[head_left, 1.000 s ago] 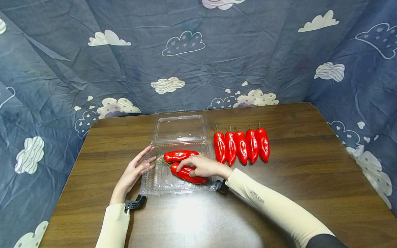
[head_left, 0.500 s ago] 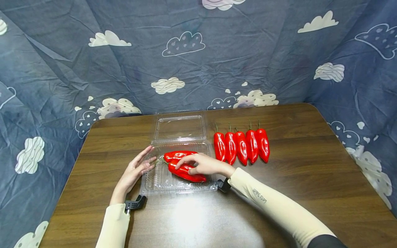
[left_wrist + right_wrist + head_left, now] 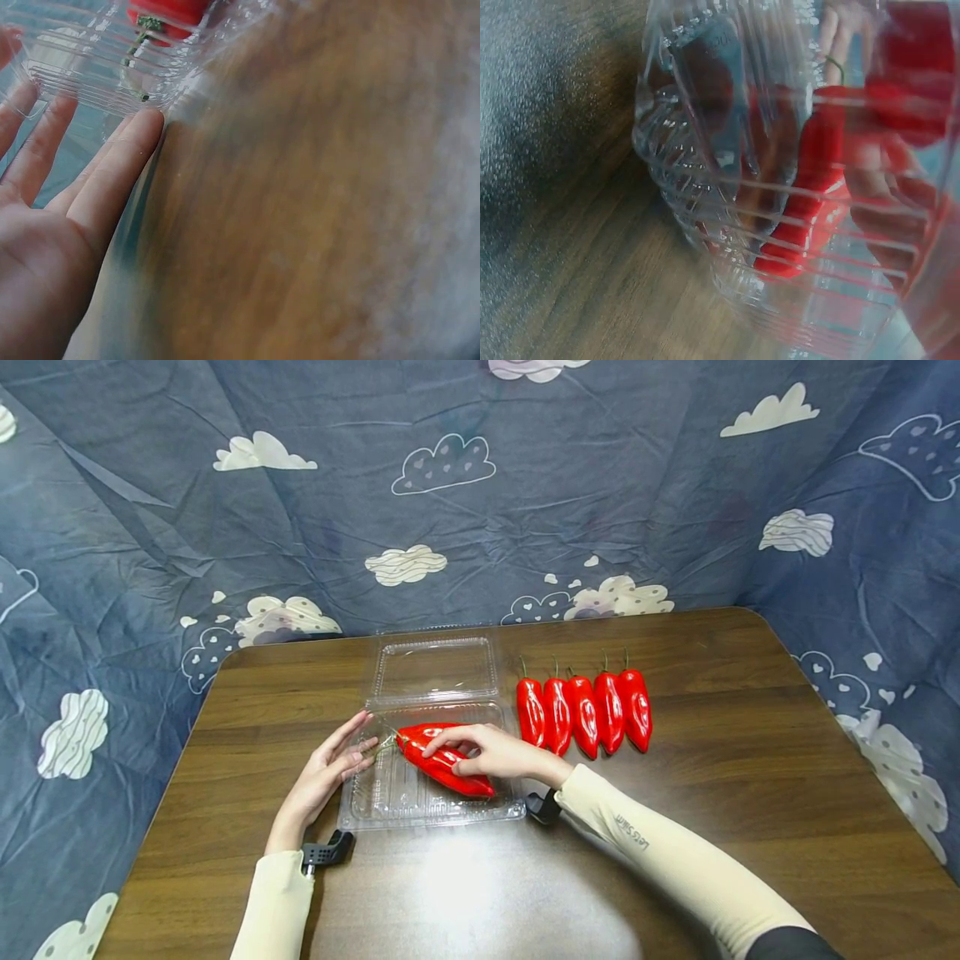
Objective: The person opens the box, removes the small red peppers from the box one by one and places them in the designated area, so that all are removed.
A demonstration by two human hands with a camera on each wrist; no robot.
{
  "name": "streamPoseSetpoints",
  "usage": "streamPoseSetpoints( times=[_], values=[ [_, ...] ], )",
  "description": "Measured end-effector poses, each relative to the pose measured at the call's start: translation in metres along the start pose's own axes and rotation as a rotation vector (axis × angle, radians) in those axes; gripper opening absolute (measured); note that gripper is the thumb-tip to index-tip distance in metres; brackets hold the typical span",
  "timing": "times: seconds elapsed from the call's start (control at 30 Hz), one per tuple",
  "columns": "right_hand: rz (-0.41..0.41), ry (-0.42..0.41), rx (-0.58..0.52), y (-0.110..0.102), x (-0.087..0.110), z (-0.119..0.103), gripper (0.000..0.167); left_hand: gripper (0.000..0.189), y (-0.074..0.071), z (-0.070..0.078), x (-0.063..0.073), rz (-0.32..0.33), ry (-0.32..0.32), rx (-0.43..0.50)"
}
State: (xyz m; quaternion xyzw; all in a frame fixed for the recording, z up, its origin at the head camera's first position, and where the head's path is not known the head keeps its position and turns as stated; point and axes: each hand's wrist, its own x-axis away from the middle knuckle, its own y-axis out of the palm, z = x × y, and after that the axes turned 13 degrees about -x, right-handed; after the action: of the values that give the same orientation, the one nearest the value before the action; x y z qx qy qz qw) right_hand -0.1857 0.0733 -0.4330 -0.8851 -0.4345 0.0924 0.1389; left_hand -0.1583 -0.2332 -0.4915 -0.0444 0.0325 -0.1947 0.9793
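A clear plastic clamshell box (image 3: 390, 806) lies with its lid folded back on the table. Inside it, my right hand (image 3: 502, 753) holds a glossy red chili pepper (image 3: 444, 768) between thumb and fingers. Just behind and partly covered is a second red chili pepper (image 3: 427, 731), both stems pointing left. My left hand (image 3: 318, 781) stands at the box's left side, fingers extended. In the left wrist view its fingertips are right at the ribbed wall (image 3: 97, 86). The right wrist view looks through the clear wall at the held pepper (image 3: 819, 157).
Several red chili peppers (image 3: 585, 714) lie in a row to the right of the box, stems away from me. The transparent lid (image 3: 435, 668) lies flat behind the box. A wooden table (image 3: 720, 743) ends at a blue cloud-print cloth (image 3: 562, 510).
My right hand has shifted its pepper slightly back and to the left, up against the second pepper, overlapping it more. The left hand has stayed in place.
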Motion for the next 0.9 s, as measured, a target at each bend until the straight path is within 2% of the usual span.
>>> streamPoseSetpoints(
  times=[0.1,0.33,0.43,0.6,0.9],
  values=[
    [0.021,-0.009,-0.006,-0.002,0.002,-0.002,0.04,0.06,0.0,0.001,-0.001,0.0,0.002,0.001],
    [0.055,-0.006,-0.11,-0.007,0.007,-0.002,0.039,0.06,0.0,0.001,-0.001,0.0,-0.001,0.003],
    [0.08,-0.009,-0.101,-0.01,0.011,-0.003,0.039,0.06,0.0,0.001,-0.001,-0.002,-0.001,0.005],
    [0.117,0.031,-0.097,-0.016,0.018,-0.005,0.04,0.061,0.001,0.002,-0.001,-0.001,-0.002,0.0],
    [0.173,0.0,-0.144,-0.025,0.031,-0.005,0.039,0.061,0.001,0.003,0.0,0.002,-0.007,-0.01]
  ],
)
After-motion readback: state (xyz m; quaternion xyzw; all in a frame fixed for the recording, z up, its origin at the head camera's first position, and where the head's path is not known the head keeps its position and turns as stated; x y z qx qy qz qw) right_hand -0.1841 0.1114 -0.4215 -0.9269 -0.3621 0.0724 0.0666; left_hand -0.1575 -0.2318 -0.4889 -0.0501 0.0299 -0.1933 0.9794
